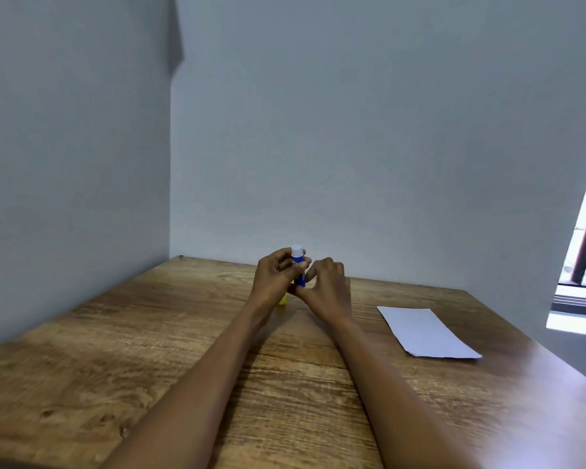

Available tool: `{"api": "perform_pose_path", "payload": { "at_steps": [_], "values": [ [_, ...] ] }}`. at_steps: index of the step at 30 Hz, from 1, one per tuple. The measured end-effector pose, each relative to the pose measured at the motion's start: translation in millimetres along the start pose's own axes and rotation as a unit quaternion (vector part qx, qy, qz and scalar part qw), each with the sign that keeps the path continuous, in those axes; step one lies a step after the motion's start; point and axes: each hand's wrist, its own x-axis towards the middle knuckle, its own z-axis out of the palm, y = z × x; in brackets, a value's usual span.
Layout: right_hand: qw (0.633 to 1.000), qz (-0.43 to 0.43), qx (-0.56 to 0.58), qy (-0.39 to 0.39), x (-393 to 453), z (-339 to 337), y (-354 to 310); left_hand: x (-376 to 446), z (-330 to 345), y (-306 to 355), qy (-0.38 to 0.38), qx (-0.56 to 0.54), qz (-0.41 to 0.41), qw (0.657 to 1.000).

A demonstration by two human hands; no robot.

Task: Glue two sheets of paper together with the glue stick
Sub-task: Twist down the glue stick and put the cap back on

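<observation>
Table (115, 350), wooden, set in a wall corner. Left hand (274, 277) grasps glue stick (298, 265) upright above far centre, white tip exposed. Yellow piece (282, 300) shows below that hand. Right hand (329, 287) pinches the stick's lower end. Paper sheets (427, 331) lie stacked at right, well apart from both hands.

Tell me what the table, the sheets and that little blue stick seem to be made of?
Table: wood or a wood-look laminate, brown with visible grain and a slight sheen. Sheets: thin white matte paper, lying flat. Glue stick: probably smooth plastic, a blue body with a whitish top, gripped in the left hand.
</observation>
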Motion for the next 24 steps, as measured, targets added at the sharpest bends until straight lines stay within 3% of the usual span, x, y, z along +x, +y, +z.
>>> {"api": "perform_pose_path", "payload": {
  "at_steps": [11, 13, 16, 18, 24],
  "values": [
    [0.979, -0.01, 0.082, -0.186, -5, 4, -4, 3, -11, -1, 0.041, -0.022, -0.007, 0.999],
    [0.983, -0.018, 0.052, -0.175, -4, 2, -4, 4, -12, -1, 0.043, -0.028, -0.007, 0.999],
    [0.998, -0.022, -0.017, -0.056, 0, -1, -5, 4, -10, -1, 0.038, -0.03, -0.009, 0.999],
    [0.999, -0.007, -0.029, -0.031, -1, 1, -6, 3, -8, -3, 0.025, -0.027, -0.016, 0.999],
    [0.989, -0.008, 0.051, -0.135, -5, 6, -1, 3, -10, -5, 0.021, -0.014, -0.013, 1.0]
  ]
}}
